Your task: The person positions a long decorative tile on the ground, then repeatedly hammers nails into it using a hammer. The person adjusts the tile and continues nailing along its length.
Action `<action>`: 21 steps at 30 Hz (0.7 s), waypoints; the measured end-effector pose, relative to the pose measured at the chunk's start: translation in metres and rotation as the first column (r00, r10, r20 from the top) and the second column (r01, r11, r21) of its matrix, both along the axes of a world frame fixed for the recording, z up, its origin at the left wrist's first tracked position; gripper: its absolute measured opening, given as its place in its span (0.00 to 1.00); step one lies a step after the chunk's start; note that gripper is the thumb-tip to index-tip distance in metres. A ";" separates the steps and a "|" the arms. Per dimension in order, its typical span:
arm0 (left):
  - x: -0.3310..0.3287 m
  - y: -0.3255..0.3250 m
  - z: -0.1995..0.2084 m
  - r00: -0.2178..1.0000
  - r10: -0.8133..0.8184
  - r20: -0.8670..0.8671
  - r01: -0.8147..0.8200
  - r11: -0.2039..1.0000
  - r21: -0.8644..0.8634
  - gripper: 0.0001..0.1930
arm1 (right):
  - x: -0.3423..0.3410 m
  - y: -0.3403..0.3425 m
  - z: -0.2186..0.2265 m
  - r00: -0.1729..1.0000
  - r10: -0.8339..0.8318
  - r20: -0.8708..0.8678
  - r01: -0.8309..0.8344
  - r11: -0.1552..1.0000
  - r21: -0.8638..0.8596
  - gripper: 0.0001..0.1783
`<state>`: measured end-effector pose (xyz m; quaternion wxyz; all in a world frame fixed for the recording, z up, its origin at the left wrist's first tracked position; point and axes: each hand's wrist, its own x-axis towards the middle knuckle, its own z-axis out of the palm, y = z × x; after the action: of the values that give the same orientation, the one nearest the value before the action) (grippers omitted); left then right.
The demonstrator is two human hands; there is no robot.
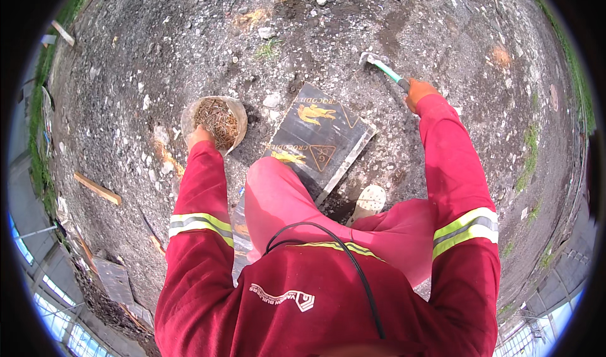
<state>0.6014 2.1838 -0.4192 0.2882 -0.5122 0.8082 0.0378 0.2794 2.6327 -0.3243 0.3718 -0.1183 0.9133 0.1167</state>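
Rough gravel ground (328,35) fills the frame, scattered with pale stones, tufts of grass and loose bits of wood, such as a plank (96,188) at the left.

At the centre left, the left hand (200,135) reaches to the near rim of a round bowl (189,114) heaped with rusty brown nails (218,120). Its fingers seem curled at the rim or into the pile, but whether they pinch a nail cannot be told.

At the upper right, the right hand (418,93) is closed around the handle of a hammer (385,68), whose metal head rests low near the ground, pointing toward the upper left.

Between the two hands, at the centre, lies a dark flat board (328,139) with yellow markings, tilted on the gravel. The person's knee in pink trousers (278,193) overlaps its lower corner, and a pale shoe (369,200) sits just beside its lower right edge.

Judging from this, the step goes best if a single nail is picked cleanly from the heap while the hammer stays parked with its head down, and the knee keeps the board pinned so it cannot slide on the loose stones.
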 end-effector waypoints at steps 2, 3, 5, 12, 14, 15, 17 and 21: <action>0.000 0.001 0.016 0.998 -0.028 -0.053 0.026 0.999 -0.047 0.13 | -0.002 0.001 -0.003 1.000 0.020 0.003 -0.020 1.000 0.004 0.22; 0.001 0.001 0.023 0.992 -0.016 -0.128 0.007 0.997 -0.074 0.14 | -0.003 0.001 -0.004 0.999 0.033 0.015 -0.033 0.999 0.009 0.23; 0.005 0.001 0.030 0.974 -0.010 -0.227 -0.006 0.997 -0.073 0.15 | -0.004 0.002 -0.006 0.999 0.045 0.025 -0.045 0.999 0.020 0.24; 0.020 0.007 0.029 0.712 0.413 -0.567 -0.298 0.910 0.288 0.11 | -0.006 0.013 -0.020 1.000 0.017 -0.002 -0.017 0.998 -0.065 0.30; 0.027 0.023 0.040 0.169 0.802 -0.573 -0.308 0.595 0.742 0.09 | -0.005 0.017 -0.023 0.995 -0.096 0.029 0.099 0.991 -0.094 0.31; 0.037 0.042 0.049 0.029 0.844 -0.536 -0.236 0.527 0.816 0.09 | -0.004 0.018 -0.023 0.970 -0.228 0.081 0.237 0.961 -0.140 0.32; 0.061 0.087 0.069 0.091 0.867 -0.489 -0.174 0.498 0.850 0.09 | 0.002 0.020 -0.024 0.921 -0.360 0.146 0.386 0.896 -0.220 0.30; 0.109 0.167 0.093 0.399 0.713 -0.577 -0.099 0.659 0.746 0.07 | 0.022 0.019 -0.027 0.771 -0.561 0.301 0.637 0.697 -0.330 0.23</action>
<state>0.7108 2.3506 -0.3261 -0.0127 -0.4981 0.6169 0.6092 0.3018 2.6514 -0.3510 0.4351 0.1009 0.8677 -0.2182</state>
